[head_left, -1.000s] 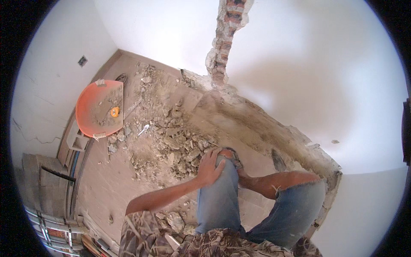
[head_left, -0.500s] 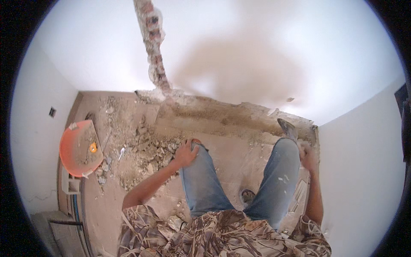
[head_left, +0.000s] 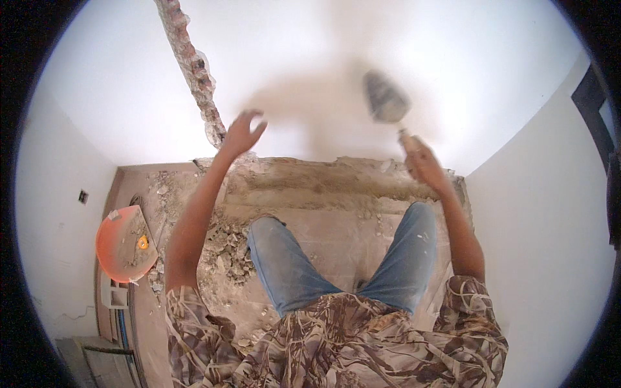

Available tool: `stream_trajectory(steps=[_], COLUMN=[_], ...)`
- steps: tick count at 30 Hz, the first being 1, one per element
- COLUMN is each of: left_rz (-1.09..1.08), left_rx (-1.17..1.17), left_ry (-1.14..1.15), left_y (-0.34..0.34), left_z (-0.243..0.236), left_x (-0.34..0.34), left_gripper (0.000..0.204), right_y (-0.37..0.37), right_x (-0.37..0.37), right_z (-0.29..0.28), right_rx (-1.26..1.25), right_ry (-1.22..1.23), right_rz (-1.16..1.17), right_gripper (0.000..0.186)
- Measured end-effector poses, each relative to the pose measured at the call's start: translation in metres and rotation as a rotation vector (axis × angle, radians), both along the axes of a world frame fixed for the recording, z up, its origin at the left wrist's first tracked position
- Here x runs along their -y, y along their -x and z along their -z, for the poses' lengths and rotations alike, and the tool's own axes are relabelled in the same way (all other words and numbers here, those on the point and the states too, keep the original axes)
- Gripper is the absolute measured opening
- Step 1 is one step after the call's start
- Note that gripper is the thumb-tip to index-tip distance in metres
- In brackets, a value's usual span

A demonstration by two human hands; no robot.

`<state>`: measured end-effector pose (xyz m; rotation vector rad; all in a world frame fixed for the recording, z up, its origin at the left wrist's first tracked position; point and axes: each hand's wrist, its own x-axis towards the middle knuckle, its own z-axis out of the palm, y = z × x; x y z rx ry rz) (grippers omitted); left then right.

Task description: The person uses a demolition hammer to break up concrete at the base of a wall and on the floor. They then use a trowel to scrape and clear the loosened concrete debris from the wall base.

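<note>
My right hand (head_left: 424, 163) is closed round the handle of a pointed trowel (head_left: 386, 100), raised in front of the white wall (head_left: 291, 58). The blade tilts up and to the left and is slightly blurred. My left hand (head_left: 242, 134) is lifted with thumb and fingers apart, and nothing shows in it. Just left of it, a rough groove (head_left: 194, 71) with exposed reddish brick runs up the wall. Below both hands, the foot of the wall is broken open along a dusty strip (head_left: 310, 181).
Broken rubble (head_left: 226, 255) lies on the floor left of my knees. Farther left stands an orange tub (head_left: 108, 252) with debris and a small yellow-orange object (head_left: 143, 242) in it. A white box-like piece (head_left: 116, 297) sits beside it. A side wall (head_left: 530, 213) rises close on the right.
Both hands have left my knees and risen toward the wall. The trowel has come up from beside my right knee in my right hand. The view has tilted upward slightly and shifted.
</note>
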<state>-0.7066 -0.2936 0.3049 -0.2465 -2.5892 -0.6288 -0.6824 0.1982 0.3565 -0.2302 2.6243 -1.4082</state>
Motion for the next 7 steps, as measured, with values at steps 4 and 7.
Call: stream_trajectory(steps=[4,7], left_rz=[-0.016,-0.149], left_rx=[-0.347,-0.594], left_ry=[0.097,0.201], left_y=[0.053,0.091], left_z=[-0.109,-0.18], left_x=[-0.041,-0.08], left_gripper=[0.045,0.057], right_y=[0.022,0.051], right_x=[0.037,0.053], right_z=[0.088,0.151], right_rx=[-0.18,-0.092], right_ry=[-0.423,-0.699], right_rz=[-0.494,-0.565], right_gripper=[0.062,0.068])
